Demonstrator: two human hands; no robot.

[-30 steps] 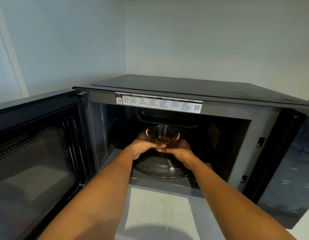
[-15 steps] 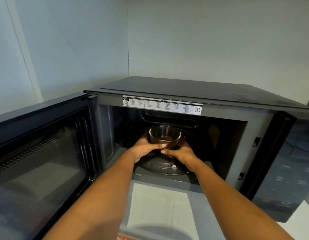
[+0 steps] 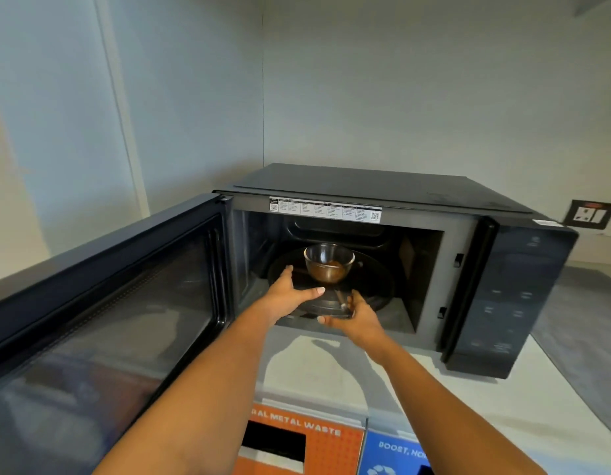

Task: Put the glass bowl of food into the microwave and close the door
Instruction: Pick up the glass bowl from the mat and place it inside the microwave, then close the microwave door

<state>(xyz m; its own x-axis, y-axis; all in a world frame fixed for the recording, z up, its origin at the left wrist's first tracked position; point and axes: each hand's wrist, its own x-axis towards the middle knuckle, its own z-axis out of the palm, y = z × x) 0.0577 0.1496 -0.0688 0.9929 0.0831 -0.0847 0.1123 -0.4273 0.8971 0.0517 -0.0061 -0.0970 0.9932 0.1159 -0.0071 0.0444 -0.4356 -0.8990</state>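
The glass bowl (image 3: 329,264) with brown food in it stands on the turntable (image 3: 372,286) inside the black microwave (image 3: 393,186). The microwave door (image 3: 102,303) hangs wide open to the left. My left hand (image 3: 290,295) is at the cavity's mouth, just left of and below the bowl, fingers spread, touching nothing. My right hand (image 3: 353,317) is lower at the front sill, fingers apart and empty. Neither hand touches the bowl.
The microwave sits on a white counter (image 3: 502,406) in a corner of pale walls. Its control panel (image 3: 509,303) is on the right. A wall socket (image 3: 593,214) is behind it. An orange bin label (image 3: 297,437) and a blue one (image 3: 396,454) lie below the counter edge.
Both hands have let go of the bowl and drawn back toward the opening. The bowl now rests on the turntable. The camera has pulled back and up.
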